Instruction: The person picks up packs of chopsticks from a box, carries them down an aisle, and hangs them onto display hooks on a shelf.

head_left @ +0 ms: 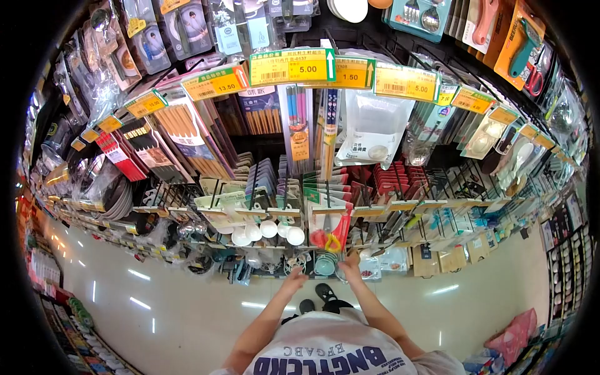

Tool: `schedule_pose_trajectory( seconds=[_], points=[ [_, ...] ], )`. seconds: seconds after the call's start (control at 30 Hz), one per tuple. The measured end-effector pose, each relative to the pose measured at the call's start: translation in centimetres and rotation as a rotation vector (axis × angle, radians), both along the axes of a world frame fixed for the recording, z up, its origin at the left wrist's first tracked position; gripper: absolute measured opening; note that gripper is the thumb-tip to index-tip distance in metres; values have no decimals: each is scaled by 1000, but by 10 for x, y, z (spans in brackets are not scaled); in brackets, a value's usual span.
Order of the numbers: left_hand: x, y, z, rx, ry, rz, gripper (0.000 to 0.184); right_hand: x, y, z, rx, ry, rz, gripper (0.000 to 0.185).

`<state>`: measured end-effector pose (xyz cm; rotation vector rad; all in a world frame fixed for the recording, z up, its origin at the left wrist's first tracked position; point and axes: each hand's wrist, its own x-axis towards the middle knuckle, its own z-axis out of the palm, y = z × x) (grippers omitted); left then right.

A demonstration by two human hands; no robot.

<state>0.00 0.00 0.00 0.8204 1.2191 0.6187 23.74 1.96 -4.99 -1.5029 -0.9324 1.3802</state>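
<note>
My left hand (292, 282) is raised in front of the lower shelf, below a row of white ladles or scoops (269, 229). Its fingers look loosely apart, with nothing visible in them. My right hand (351, 269) is up beside it, just below and right of carded scissors with red and yellow handles (326, 241). Its fingers also look apart; whether a fingertip touches the packaging is unclear. Between the two hands, pale green bowls (324, 265) sit low on the rack.
Packaged chopsticks (204, 142), a white plastic pouch (375, 128) and carded peelers (524, 50) hang on hooks behind yellow price tags (292, 67). Wooden cutting boards (451, 259) stand low right. A pink bag (514, 334) lies on the tiled floor (206, 306).
</note>
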Motion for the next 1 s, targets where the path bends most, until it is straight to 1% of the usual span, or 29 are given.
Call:
schedule_pose_trajectory(
  seconds=[0.03,0.07,0.1,0.13,0.17,0.2,0.23,0.27,0.3,0.33,0.37,0.43,0.47,0.5,0.53,0.57,0.6,0.63,0.7,0.73,0.77,0.83,0.87,0.93,0.97,1.0],
  points=[
    [1,-7,2,-11,-10,-24,53,7,-4,-22,-41,-76,8,41],
    [1,-14,-3,-21,-95,-52,51,12,-6,-29,-82,-152,10,35],
    [9,-42,-9,-60,-200,-69,48,22,-30,-13,-205,-97,86,35],
    [5,-48,-13,-80,-222,-50,45,15,-38,5,-286,-12,144,34],
    [3,-56,-16,-103,-244,-35,43,8,-44,22,-323,52,261,36],
    [6,-64,-26,-161,-262,-87,41,8,-56,25,-333,220,217,28],
    [14,-71,-31,-225,-285,-143,38,15,-72,30,-335,208,253,30],
    [19,-74,-23,-269,-318,-167,38,19,-84,36,-378,205,309,33],
    [22,-76,-9,-310,-345,-198,37,20,-94,24,-380,206,339,36],
    [24,-76,-10,-292,-319,-227,39,16,-102,35,-460,119,257,34],
    [25,-74,-11,-273,-293,-263,41,19,-111,26,-448,153,214,32],
    [29,-61,14,-212,-249,-309,40,17,-112,14,-520,162,112,31],
    [33,-58,-7,-222,-295,-328,41,23,-113,10,-508,168,51,31],
    [40,-53,-4,-234,-300,-386,41,28,-114,5,-483,165,87,31],
    [46,-54,7,-224,-314,-405,41,29,-122,17,-469,160,126,31],
    [52,-61,13,-223,-329,-418,42,31,-132,31,-495,143,90,31],
    [57,-57,4,-202,-329,-482,40,36,-135,29,-469,137,94,31],
    [70,-49,13,-195,-329,-527,40,45,-129,25,-428,125,102,31],
    [94,-45,31,-225,-217,-595,39,59,-133,21,-224,45,37,31],
    [108,-38,34,-235,-201,-644,37,70,-129,21,-177,-21,61,30],
    [120,-50,39,-258,-199,-679,37,78,-149,24,-197,-14,25,30],
    [151,-40,59,-186,-185,-827,37,97,-150,45,-97,-39,-15,29],
    [166,-49,62,-213,-180,-895,37,105,-168,60,-147,-23,-64,28],
    [204,-43,64,-187,-149,-963,36,127,-179,52,-79,-51,-119,28],
    [224,-56,65,-199,-138,-994,36,141,-202,50,-55,-82,-141,28],
    [246,-56,56,-184,-147,-1010,34,157,-211,63,-81,-144,-117,30]
  ],
)
